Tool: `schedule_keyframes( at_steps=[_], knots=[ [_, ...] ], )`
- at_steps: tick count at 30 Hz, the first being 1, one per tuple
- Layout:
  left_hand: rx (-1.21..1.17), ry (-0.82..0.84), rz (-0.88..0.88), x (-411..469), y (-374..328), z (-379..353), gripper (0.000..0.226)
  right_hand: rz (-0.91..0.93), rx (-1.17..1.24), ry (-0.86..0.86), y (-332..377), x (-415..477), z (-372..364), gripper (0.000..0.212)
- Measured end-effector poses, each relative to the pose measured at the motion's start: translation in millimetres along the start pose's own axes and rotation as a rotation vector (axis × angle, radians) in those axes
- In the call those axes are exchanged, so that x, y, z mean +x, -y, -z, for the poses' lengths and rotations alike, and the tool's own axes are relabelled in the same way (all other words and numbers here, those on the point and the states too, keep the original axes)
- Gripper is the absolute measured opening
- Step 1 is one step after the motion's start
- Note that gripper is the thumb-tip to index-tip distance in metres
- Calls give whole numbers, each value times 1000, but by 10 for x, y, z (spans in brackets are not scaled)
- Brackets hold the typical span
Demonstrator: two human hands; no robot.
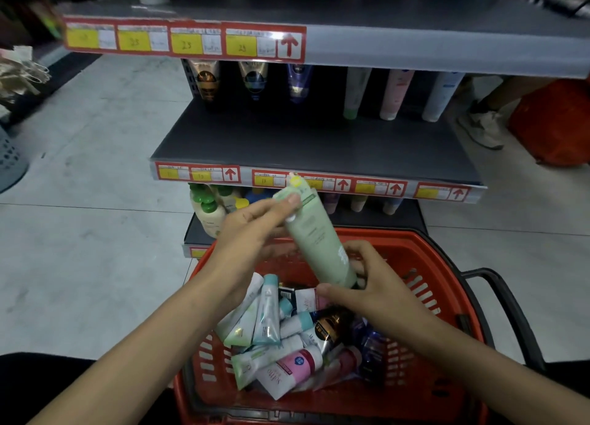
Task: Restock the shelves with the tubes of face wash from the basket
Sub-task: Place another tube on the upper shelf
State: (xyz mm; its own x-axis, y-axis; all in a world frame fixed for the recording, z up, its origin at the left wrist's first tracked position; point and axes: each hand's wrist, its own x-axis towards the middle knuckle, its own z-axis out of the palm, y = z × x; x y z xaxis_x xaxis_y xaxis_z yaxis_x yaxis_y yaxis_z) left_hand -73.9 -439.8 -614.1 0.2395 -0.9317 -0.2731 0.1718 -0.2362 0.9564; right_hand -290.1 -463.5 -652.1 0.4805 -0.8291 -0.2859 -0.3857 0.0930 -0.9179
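**Observed:** the pale green tube (319, 236) is clear of the red basket (431, 255). It is held tilted above the basket's far rim, with its upper end towards the price strip (319, 181) of the middle shelf (287, 143). The left hand (255, 229) pinches the upper end between thumb and fingers. The right hand (367, 284) is curled round the lower end and hides it. Whether the left hand also carries a second item behind the tube cannot be determined.

**Stock remaining:** a heap of mixed tubes (281, 344) lies in the basket, so much of the task is judged outstanding.

**Destination (judgement):** a matching green-capped tube (355, 92) stands cap-down at the back of the middle shelf, just beside a pink tube (396, 92).

**Recommendation:**
- Pass the tube to one hand, gripping it mid-body.
- Bring it upright, cap downward, and set it directly in front of its match with the label outward.
- Lower it until the cap sits flat before letting go. A soft tube on a narrow cap is likely to topple and knock its neighbours.
- Keep the wrist under the upper shelf edge (447, 50) on the way in
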Motion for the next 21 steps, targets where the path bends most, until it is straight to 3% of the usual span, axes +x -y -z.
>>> schedule_keyframes(
  at_steps=[3, 8, 13, 18, 21],
  knots=[
    [-80, 31, 39, -7, -33, -28, 47, -94, 223, 27, 120, -8, 33, 57],
    [-66, 47, 92, 12, 26, -31, 56, -92, 471, 109, 172, -4, 90, 39],
    [-49, 44, 66, 26, 27, -49, 53, -91, 734, 137, 160, 6, 168, 59],
    [46, 105, -50, -35, 44, -128, 33, -6, 663, 87, 221, 2, 174, 50],
    [112, 169, -114, -91, 73, -206, 40, 41, 522, -14, 259, -29, 139, 38]
  ],
)
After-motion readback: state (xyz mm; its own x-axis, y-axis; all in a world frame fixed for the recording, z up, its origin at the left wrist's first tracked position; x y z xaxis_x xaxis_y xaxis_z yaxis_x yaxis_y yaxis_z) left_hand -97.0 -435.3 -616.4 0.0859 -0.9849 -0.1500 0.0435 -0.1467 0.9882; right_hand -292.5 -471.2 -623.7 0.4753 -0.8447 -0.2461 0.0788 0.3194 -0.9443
